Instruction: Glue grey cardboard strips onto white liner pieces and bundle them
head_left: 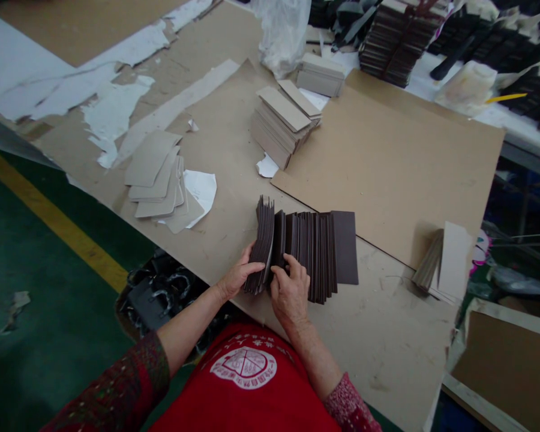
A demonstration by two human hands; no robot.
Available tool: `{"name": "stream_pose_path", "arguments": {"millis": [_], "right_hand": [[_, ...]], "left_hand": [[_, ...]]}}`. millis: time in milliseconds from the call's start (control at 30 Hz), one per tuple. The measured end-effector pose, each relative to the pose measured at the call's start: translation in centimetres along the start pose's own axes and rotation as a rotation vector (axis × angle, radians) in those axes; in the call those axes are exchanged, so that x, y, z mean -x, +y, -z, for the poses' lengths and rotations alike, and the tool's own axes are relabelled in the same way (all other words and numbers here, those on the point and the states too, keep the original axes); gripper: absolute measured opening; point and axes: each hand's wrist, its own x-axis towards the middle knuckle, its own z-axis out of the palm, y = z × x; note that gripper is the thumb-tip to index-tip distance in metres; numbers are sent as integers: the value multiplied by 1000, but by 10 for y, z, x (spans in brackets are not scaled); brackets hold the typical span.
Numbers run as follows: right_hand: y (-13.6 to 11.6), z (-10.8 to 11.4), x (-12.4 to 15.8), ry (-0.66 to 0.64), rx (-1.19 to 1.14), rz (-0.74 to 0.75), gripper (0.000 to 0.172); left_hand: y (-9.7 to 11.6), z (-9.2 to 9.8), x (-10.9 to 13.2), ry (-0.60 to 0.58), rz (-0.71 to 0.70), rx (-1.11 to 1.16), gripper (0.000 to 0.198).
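Observation:
A long row of dark brown flat pieces (315,255) stands on edge on the table near its front edge, the rightmost piece leaning flat. My left hand (240,273) is wrapped round the bundle at the row's left end, thumb on its near face. Just right of it, my right hand (291,288) has its fingers bent against the dark pieces, thumb and index close together at a gap in the row. Whether a piece is pinched between them is too small to tell.
Grey card stacks (281,123) stand behind the row. Loose grey cards (155,174) lie to the left, over white paper. A large brown board (400,162) covers the right side, with more cards (452,258) at its edge. A box of black items (155,294) sits below the table.

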Motion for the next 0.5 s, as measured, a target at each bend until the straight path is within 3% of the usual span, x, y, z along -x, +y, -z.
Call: {"name": "stream_pose_path", "arguments": {"millis": [167, 500], "right_hand": [[-4, 1, -1, -13, 5, -22, 18], [-5, -2, -4, 23, 7, -33, 19]], "left_hand": [[3, 0, -1, -11, 16, -14, 81], [3, 1, 0, -46, 36, -31, 79]]}}
